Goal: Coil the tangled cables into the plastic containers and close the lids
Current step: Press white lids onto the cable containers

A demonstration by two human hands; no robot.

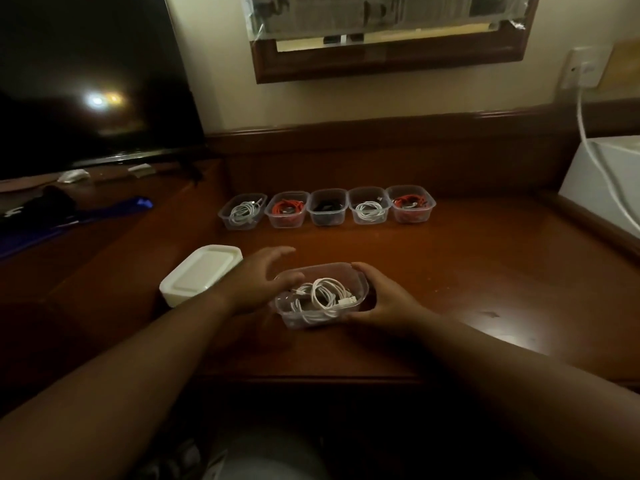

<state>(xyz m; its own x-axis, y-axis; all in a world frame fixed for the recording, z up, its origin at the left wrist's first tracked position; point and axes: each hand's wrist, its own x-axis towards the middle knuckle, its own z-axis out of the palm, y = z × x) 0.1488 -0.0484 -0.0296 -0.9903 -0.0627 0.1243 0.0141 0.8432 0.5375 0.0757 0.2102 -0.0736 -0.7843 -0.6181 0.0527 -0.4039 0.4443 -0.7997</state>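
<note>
A clear plastic container (360, 283) sits near the front of the wooden desk (485, 258), with a coiled white cable (323, 294) inside it and no lid on. My right hand (384, 299) grips the container's right side, fingers curled round its rim. My left hand (263, 278) hovers at its left end with the fingers spread and relaxed, holding nothing. A stack of white lids (199, 275) lies just left of my left hand. Several more open containers (327, 207) stand in a row at the back, holding white, red and black cables.
A dark TV screen (86, 81) stands at the left, with blue and black items (52, 220) on the lower shelf below it. A white box (602, 181) with a white cord (585, 133) running to a wall socket is at the right. A framed mirror (388, 60) hangs above.
</note>
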